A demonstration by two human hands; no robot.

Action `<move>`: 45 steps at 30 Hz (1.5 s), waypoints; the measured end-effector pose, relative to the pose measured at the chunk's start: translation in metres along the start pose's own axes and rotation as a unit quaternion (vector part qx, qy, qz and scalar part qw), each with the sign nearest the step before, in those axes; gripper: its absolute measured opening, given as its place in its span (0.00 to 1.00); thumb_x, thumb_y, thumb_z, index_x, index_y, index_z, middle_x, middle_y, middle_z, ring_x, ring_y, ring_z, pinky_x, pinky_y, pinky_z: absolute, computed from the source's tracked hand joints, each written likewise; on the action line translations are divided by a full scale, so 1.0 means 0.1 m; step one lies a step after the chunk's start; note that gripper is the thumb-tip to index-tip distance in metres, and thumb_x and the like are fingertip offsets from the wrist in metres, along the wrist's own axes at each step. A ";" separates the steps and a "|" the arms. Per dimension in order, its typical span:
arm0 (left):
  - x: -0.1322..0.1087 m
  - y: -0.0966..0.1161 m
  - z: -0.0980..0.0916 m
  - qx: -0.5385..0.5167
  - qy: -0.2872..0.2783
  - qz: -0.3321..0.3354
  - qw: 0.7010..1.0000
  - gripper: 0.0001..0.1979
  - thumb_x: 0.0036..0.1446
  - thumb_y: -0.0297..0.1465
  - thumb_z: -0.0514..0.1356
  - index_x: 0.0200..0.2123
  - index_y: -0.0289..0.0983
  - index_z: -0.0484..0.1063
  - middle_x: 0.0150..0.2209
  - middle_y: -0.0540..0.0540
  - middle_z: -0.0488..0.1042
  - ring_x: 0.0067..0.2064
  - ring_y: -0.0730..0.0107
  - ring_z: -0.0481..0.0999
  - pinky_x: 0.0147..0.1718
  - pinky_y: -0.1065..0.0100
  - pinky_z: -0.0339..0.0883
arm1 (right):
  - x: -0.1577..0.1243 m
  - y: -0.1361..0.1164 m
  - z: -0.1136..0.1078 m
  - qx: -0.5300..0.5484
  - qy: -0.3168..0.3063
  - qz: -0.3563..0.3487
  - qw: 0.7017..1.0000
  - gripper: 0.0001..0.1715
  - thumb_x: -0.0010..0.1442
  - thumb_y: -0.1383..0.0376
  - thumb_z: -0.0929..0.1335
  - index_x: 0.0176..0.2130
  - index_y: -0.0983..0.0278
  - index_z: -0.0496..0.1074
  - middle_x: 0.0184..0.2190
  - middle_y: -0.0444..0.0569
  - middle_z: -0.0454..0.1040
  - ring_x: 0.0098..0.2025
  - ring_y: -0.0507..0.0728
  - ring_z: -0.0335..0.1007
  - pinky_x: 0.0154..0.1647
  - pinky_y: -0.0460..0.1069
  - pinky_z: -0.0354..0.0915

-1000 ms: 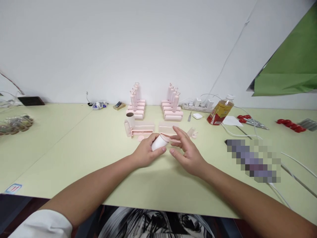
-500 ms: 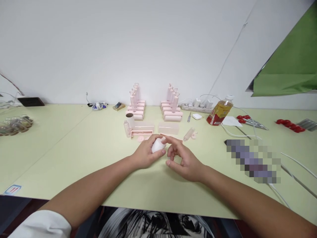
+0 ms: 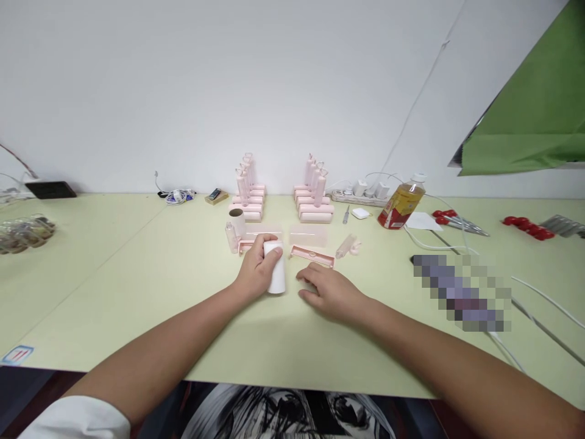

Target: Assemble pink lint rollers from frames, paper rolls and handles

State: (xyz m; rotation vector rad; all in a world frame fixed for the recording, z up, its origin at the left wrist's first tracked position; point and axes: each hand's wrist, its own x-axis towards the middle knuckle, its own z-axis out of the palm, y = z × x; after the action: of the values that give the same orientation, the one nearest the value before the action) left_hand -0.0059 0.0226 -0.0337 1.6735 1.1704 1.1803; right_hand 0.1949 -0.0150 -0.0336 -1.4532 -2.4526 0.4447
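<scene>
My left hand (image 3: 258,268) is wrapped around a white lint roller refill roll (image 3: 276,277), its thumb pressed on the near side. The roll is tilted close to upright above the table. To its right, my right hand (image 3: 329,289) hovers empty, fingers loosely bent and apart. Just beyond the right hand lies a pink tray-like part (image 3: 313,256). A similar pink part (image 3: 245,246) sits behind the left hand, partly hidden by it. A second white roll with a brown core (image 3: 236,222) stands there too, beside a clear pink handle piece (image 3: 231,238).
Two clear pink covers (image 3: 308,234) lie mid-table. Behind them several pink lint rollers (image 3: 316,213) stand in two rows. Another handle piece (image 3: 346,246), a drink bottle (image 3: 402,204), a power strip (image 3: 356,198), cables and red-handled tools (image 3: 450,217) are to the right.
My left hand has swung the white roll down to the left and turned it more upright. My right hand's fingers have come away from the roll, uncovering the pink tray-like part.
</scene>
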 end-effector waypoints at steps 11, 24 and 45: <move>0.00 0.07 0.01 -0.119 -0.021 -0.046 0.992 0.16 0.53 0.41 0.61 0.37 0.38 0.62 0.27 0.55 0.65 0.23 0.76 0.65 0.21 0.73 0.60 | -0.02 0.01 -0.07 -0.014 -0.001 -0.007 1.000 0.17 0.58 0.65 0.66 0.48 0.63 0.72 0.39 0.52 0.70 0.38 0.59 0.68 0.36 0.50 0.60; 0.05 0.07 -0.05 -0.367 -0.075 -0.102 0.922 0.17 0.42 0.29 0.60 0.32 0.39 0.53 0.37 0.50 0.69 0.27 0.68 0.77 0.14 0.73 0.66 | 0.00 0.01 -0.14 0.257 0.160 0.061 0.951 0.13 0.55 0.63 0.67 0.23 0.62 0.60 0.30 0.47 0.72 0.28 0.52 0.65 0.28 0.48 0.59; -0.06 0.08 -0.02 0.005 -0.234 0.043 0.971 0.21 0.52 0.45 0.62 0.44 0.37 0.71 0.34 0.49 0.72 0.32 0.69 0.69 0.29 0.70 0.60 | -0.04 0.05 -0.10 0.425 0.295 -0.051 0.854 0.13 0.58 0.55 0.71 0.37 0.60 0.69 0.50 0.55 0.76 0.50 0.59 0.75 0.48 0.55 0.71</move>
State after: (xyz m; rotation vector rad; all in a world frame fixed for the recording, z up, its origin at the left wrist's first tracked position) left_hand -0.0073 0.0153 -0.0274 1.8916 0.8152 0.7646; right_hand 0.2041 -0.0149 -0.0266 -0.8762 -1.5033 0.7834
